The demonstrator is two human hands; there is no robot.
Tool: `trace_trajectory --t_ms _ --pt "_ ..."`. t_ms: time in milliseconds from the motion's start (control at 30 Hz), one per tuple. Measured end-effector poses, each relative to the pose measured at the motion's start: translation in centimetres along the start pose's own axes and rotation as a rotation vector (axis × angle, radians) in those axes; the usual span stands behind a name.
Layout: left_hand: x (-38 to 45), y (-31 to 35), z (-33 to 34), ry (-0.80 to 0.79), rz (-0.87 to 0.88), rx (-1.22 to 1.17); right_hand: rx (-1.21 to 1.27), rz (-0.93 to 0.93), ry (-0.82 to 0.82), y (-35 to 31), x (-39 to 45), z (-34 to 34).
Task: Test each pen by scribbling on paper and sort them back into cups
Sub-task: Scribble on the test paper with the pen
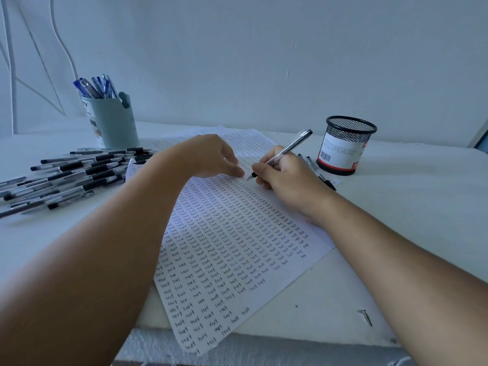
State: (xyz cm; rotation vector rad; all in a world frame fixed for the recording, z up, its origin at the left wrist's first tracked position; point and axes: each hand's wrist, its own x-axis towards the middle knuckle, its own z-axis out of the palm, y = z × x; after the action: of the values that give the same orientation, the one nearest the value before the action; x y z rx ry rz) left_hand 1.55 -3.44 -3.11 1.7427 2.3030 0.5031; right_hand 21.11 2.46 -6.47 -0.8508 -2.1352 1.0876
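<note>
Paper sheet [232, 233] matt; mesh cup [346, 143] black wire; pen [285, 151] clear glossy plastic; table [396, 207] matt white.

A white sheet of paper [232, 249] lies slanted across the centre of the frame, covered in rows of the handwritten word "test". A clear pen [284, 151] with a black cap end leans tilted at centre right, tip on the paper. A heap of black pens [71, 173] lies at left. Upper left stands a pale green cup [116, 125] holding blue pens [95, 87]. A black mesh cup [346, 143] stands at right, with two black pens [317, 170] lying just beside it.
</note>
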Motion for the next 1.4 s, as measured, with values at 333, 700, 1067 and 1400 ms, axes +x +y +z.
trace_trajectory --t_ms 333,700,1067,1400 --pt "0.01 0.01 0.03 -0.003 0.0 -0.023 -0.024 0.003 -0.007 0.17 0.09 0.06" --pt "-0.1 0.01 0.02 -0.001 -0.003 -0.028 -0.045 0.005 -0.001 -0.03 -0.02 0.04" --pt "-0.12 0.05 0.05 0.002 -0.006 -0.032 -0.057 0.007 0.006 -0.04 0.09 0.01" --pt "-0.15 0.06 0.05 -0.002 -0.007 -0.035 -0.082 -0.001 0.013 -0.12 -0.02 0.03"
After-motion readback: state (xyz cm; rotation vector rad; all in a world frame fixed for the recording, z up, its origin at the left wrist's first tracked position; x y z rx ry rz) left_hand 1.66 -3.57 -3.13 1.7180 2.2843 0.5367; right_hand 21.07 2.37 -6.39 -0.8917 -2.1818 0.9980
